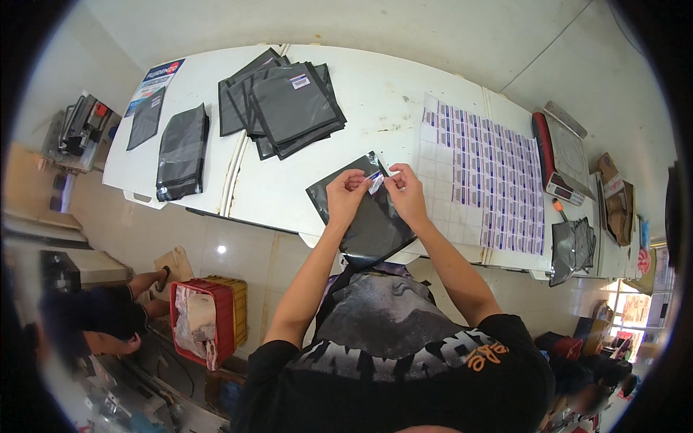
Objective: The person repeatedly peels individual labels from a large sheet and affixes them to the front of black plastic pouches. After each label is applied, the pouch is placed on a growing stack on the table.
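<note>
A flat black plastic bag (370, 234) lies at the table's front edge, right before me. Over its upper part, my left hand (345, 196) and my right hand (408, 200) pinch a small white and blue label sticker (376, 183) between them. Fingertips cover part of the sticker, so I cannot tell how much of it touches the bag. To the right of my hands is a large sheet of label stickers (498, 184), with blank backing along its left side. Beyond my hands, a loose pile of black bags (297, 108) shows a label on the top one.
Left on the white table (375, 94) are a stack of black bags (182, 151) and a single labelled bag (146, 119). A weighing scale (563, 162), an orange-handled tool (559, 208) and more black bags (572, 249) sit right. A red crate (195, 325) and a person (101, 310) are lower left.
</note>
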